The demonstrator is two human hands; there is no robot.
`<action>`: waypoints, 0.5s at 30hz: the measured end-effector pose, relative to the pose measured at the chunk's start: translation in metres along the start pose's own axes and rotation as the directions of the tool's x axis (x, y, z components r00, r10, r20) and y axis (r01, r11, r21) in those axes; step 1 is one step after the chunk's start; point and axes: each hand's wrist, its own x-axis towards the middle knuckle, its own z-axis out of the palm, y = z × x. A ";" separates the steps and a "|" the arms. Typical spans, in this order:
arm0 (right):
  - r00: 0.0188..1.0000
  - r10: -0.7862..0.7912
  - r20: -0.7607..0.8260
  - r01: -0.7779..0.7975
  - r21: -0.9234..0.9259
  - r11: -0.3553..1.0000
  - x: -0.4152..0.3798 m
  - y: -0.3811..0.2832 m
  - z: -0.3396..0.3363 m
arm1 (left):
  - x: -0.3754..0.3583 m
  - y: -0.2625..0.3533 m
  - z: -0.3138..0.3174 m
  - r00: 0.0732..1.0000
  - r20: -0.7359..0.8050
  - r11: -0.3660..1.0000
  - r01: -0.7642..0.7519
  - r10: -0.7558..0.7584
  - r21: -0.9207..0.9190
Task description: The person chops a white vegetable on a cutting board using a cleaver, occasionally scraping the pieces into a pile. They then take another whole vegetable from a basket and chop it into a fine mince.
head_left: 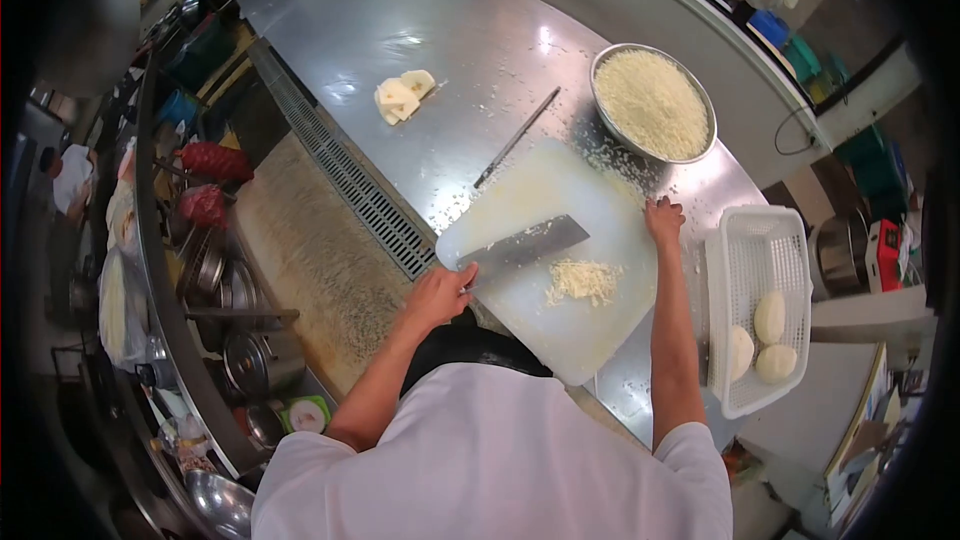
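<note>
My left hand (441,297) is closed round the handle of a wide cleaver (530,248), whose blade lies flat over the white cutting board (560,335). Bits of pale food stick to the blade. A small heap of finely chopped pale food (583,281) sits on the board, right of the blade. My right hand (664,218) is at the board's right edge with its fingers curled; what they hold, if anything, is hidden. Beyond it stands a metal bowl (711,130) full of the chopped food.
A thin dark rod (517,137) lies on the steel table (470,20) beyond the board. Pale slices (402,97) rest farther left. At the right, a white plastic basket (733,230) holds several round pale pieces (769,317). Scraps are scattered near the bowl.
</note>
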 end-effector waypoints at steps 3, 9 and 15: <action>0.998 -0.062 -0.003 0.062 0.007 0.998 0.010 -0.029 0.022 | -0.003 0.005 -0.007 0.997 0.049 0.998 0.054 -0.055 0.021; 0.973 -0.232 0.018 0.228 0.118 0.966 0.016 -0.063 0.026 | -0.006 -0.002 0.003 0.998 0.005 0.998 0.059 -0.059 0.014; 0.916 -0.400 -0.025 0.397 0.204 0.895 0.024 -0.074 0.001 | -0.008 0.003 -0.001 0.997 0.029 0.997 0.073 -0.073 0.010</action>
